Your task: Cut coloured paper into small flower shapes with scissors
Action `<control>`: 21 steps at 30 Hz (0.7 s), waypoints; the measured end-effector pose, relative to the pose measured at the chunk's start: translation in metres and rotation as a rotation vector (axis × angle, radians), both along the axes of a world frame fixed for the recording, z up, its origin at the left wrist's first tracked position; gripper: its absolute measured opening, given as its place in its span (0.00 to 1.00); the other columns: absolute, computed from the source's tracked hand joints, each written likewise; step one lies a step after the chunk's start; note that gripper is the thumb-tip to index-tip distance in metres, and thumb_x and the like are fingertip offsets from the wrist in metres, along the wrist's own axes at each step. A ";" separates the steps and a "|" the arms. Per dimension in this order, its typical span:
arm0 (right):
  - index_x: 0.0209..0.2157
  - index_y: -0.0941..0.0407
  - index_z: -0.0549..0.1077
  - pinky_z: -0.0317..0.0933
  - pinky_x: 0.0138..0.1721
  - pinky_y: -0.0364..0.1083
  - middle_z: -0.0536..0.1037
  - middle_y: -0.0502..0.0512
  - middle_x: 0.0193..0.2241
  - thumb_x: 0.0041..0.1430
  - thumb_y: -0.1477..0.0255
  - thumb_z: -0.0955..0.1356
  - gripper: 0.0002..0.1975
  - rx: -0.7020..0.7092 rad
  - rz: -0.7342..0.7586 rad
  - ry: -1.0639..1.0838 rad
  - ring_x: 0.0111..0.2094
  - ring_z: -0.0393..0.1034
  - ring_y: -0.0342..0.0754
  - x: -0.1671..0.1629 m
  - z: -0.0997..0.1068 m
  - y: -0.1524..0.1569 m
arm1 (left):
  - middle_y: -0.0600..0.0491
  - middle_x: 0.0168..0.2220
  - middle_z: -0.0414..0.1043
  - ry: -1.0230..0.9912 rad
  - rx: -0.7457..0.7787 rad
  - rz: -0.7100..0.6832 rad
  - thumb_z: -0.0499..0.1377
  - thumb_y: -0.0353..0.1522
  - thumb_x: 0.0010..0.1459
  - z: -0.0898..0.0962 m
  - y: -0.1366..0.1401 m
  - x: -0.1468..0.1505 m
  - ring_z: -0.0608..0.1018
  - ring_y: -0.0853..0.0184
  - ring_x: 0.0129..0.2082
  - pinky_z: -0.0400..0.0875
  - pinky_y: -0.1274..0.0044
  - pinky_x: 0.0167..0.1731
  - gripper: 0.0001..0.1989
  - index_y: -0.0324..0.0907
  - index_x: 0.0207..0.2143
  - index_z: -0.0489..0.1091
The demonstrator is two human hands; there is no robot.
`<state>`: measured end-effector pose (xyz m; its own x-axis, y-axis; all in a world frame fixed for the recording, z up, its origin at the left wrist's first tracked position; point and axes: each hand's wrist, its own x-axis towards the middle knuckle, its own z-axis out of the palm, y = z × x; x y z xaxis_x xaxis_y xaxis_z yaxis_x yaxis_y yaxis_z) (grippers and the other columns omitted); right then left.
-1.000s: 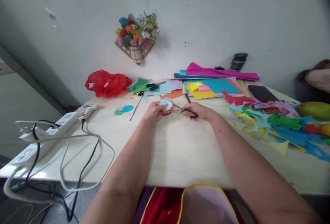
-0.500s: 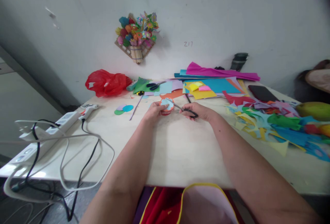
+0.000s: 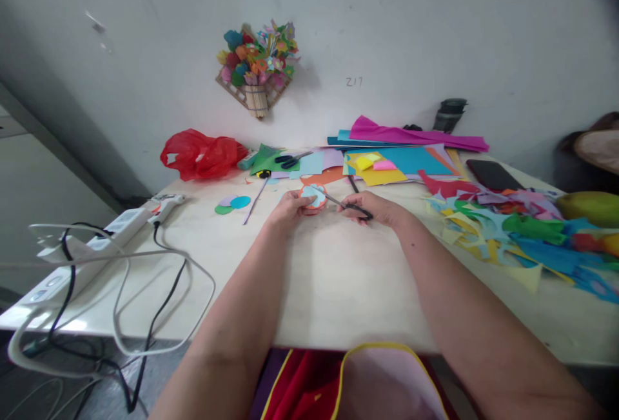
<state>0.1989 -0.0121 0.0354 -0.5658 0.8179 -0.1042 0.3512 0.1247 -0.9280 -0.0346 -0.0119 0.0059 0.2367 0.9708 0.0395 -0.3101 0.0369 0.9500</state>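
Between thumb and fingers, my left hand (image 3: 289, 208) pinches a paper flower (image 3: 314, 197), light blue with an orange-red border. My right hand (image 3: 370, 208) is wrapped round the dark handles of a pair of scissors (image 3: 333, 199). The scissor blades point left and their tips reach the upper part of the flower; whether paper lies between the blades is too small to tell. Just behind the hands lies a piece of orange paper (image 3: 329, 177). To the left, green, purple and blue paper circles (image 3: 240, 202) overlap beside a thin purple strip (image 3: 256, 200).
Coloured paper scraps (image 3: 488, 233) cover the table's right side, near a phone (image 3: 493, 175). Paper sheets (image 3: 416, 163), a second pair of scissors (image 3: 289, 161) and a red plastic bag (image 3: 200, 155) line the back. A power strip (image 3: 97, 252) with loose cables occupies the left edge.
Almost nothing differs. The flower in my left hand has tilted very slightly, while the scissors in my right hand stay at nearly the same spot.
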 end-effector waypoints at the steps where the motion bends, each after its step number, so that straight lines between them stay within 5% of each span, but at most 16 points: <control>1: 0.34 0.60 0.75 0.49 0.16 0.40 0.66 0.44 0.14 0.46 0.62 0.73 0.17 0.006 0.002 -0.003 0.14 0.56 0.37 0.001 -0.001 0.001 | 0.39 0.33 0.79 0.001 -0.001 -0.001 0.71 0.31 0.42 0.000 0.000 0.000 0.81 0.59 0.32 0.75 0.72 0.34 0.16 0.29 0.33 0.77; 21: 0.33 0.59 0.76 0.49 0.16 0.40 0.66 0.43 0.15 0.42 0.63 0.73 0.17 -0.027 0.005 0.021 0.15 0.57 0.38 0.001 0.000 0.001 | 0.38 0.33 0.79 0.001 -0.015 -0.051 0.70 0.29 0.44 0.005 -0.004 -0.002 0.81 0.61 0.31 0.75 0.74 0.34 0.16 0.28 0.35 0.77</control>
